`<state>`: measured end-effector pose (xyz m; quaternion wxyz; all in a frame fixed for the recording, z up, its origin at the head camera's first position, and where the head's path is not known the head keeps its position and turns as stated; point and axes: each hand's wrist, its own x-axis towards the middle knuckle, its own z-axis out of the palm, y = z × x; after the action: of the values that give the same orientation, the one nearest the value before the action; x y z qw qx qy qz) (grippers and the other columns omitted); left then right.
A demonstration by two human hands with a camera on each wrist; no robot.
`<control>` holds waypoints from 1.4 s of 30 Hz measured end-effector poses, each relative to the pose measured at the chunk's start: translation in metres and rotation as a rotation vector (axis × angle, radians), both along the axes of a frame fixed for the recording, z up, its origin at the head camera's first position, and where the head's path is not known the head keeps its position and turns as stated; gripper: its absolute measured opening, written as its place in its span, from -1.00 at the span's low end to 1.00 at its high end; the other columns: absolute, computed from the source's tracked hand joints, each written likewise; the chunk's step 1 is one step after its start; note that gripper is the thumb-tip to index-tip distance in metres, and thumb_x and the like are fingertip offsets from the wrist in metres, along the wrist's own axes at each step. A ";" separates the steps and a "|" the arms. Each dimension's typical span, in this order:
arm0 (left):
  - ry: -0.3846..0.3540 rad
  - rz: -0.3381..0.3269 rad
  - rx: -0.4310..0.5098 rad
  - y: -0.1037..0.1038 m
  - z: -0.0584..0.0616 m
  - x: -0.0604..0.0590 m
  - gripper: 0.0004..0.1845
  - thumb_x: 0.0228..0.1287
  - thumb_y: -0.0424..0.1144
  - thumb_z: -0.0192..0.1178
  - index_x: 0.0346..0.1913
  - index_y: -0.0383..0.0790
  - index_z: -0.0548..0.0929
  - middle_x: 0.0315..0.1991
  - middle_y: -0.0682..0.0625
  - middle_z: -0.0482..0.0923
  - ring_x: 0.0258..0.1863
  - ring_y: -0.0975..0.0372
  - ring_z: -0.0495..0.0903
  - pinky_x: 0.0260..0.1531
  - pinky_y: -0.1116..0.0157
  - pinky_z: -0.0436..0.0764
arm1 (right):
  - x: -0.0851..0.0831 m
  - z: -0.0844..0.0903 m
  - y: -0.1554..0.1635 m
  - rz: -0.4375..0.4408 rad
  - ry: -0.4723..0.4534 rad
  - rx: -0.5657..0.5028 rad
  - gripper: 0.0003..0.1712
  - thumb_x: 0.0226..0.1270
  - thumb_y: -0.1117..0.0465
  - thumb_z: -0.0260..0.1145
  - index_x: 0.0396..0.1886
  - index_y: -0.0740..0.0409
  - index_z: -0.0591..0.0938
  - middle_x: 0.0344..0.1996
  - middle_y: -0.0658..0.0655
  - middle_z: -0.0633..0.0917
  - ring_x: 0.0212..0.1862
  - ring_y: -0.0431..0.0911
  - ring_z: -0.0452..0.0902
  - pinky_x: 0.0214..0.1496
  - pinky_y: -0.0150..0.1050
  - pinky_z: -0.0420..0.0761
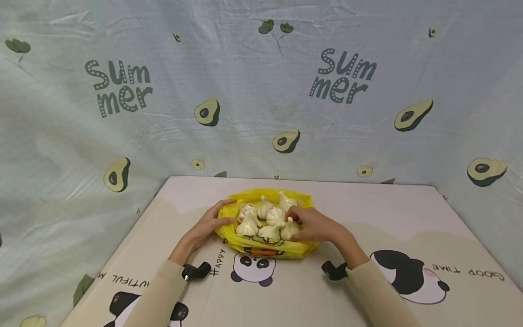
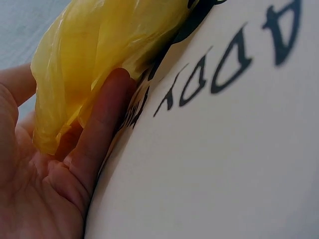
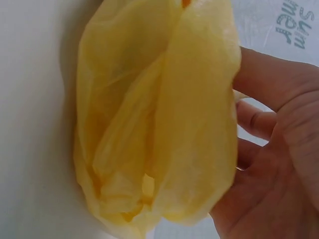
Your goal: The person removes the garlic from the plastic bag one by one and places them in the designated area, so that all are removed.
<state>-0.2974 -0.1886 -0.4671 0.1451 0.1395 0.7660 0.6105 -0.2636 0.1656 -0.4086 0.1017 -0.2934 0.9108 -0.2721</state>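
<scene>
My left hand [image 1: 213, 221] holds the left rim of the crinkly yellow plastic bag [image 1: 261, 246], fingers and thumb curled onto the film. My right hand [image 1: 311, 225] reaches inside, its grip closed on one white garlic bulb [image 1: 289, 229] (others heaped beside it). The bag sits mid-table [image 1: 408, 213], toward the far edge.

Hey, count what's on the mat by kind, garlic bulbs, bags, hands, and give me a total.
Garlic bulbs: 7 showing
Yellow bag: 1
Hands: 2, left hand and right hand
Total: 10
</scene>
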 end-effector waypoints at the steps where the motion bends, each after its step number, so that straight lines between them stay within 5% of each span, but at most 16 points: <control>1: -0.002 0.004 0.000 0.000 0.000 0.000 -0.31 0.41 -0.21 0.25 0.55 -0.02 0.30 0.68 -0.09 -0.06 0.55 -0.05 0.18 0.54 -0.02 0.18 | 0.000 0.002 0.000 0.001 0.002 -0.003 -0.47 0.18 0.16 0.57 0.11 0.05 0.57 0.03 0.12 0.72 0.03 -0.05 0.58 0.16 -0.08 0.61; 20: 0.015 0.013 0.008 -0.001 0.000 0.004 -0.31 0.41 -0.25 0.24 0.54 -0.12 0.29 0.70 -0.13 -0.11 0.61 -0.09 0.09 0.57 -0.05 0.11 | 0.004 0.026 0.022 -0.038 0.030 -0.145 -0.48 0.17 -0.05 0.58 0.07 -0.07 0.62 0.03 0.02 0.72 0.10 -0.05 0.60 0.20 -0.02 0.64; 36: 0.015 0.013 0.004 0.000 0.000 0.001 -0.32 0.40 -0.25 0.25 0.54 -0.09 0.31 0.69 -0.13 -0.09 0.56 -0.06 0.18 0.51 0.05 0.26 | 0.003 0.043 0.057 -0.115 0.062 -0.224 -0.48 0.19 -0.05 0.58 0.09 -0.07 0.61 0.10 0.04 0.69 0.21 0.03 0.59 0.23 0.00 0.67; 42: 0.013 0.007 0.013 -0.001 -0.002 0.001 -0.32 0.40 -0.24 0.26 0.53 -0.11 0.31 0.68 -0.14 -0.08 0.52 -0.06 0.22 0.33 0.34 0.44 | 0.004 0.045 0.066 -0.153 0.068 -0.236 -0.47 0.19 -0.05 0.58 0.12 -0.07 0.64 0.10 0.05 0.69 0.21 0.02 0.58 0.23 0.01 0.67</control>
<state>-0.2967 -0.1896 -0.4686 0.1370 0.1419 0.7635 0.6149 -0.2601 0.2313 -0.3635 0.0145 -0.2421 0.8950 -0.3743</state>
